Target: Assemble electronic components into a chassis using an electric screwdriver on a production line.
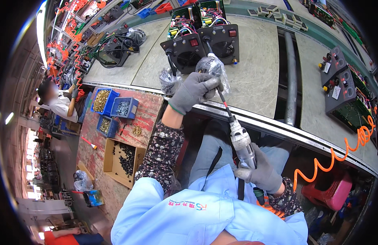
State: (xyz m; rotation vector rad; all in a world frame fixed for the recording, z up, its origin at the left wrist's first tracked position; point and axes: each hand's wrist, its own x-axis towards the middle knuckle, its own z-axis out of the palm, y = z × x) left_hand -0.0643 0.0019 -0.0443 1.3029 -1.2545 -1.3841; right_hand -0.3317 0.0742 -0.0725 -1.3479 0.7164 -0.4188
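Note:
My right hand (262, 169), in a grey glove, is wrapped round a silver air screwdriver (243, 143). Its long bit points up and away to the left. Near the tip of that bit, my gloved left hand (194, 93) has its fingertips pinched together; what they hold, if anything, is hidden. Just beyond those fingers lies a clear plastic bag (213, 67) round a coiled cable end. That cable runs to the right-hand of two open-topped black units (220, 44), which have fan grilles and red switches. A second bagged cable (170, 83) hangs from the left unit (185, 57).
Left of me, a worn red bench (89, 151) bears blue bins (127, 109) of small fasteners and a cardboard box (108, 163) of black screws. More units (346, 92) stand at right, near an orange coiled hose (315, 167) and red stool (330, 190). A co-worker (64, 104) sits far left.

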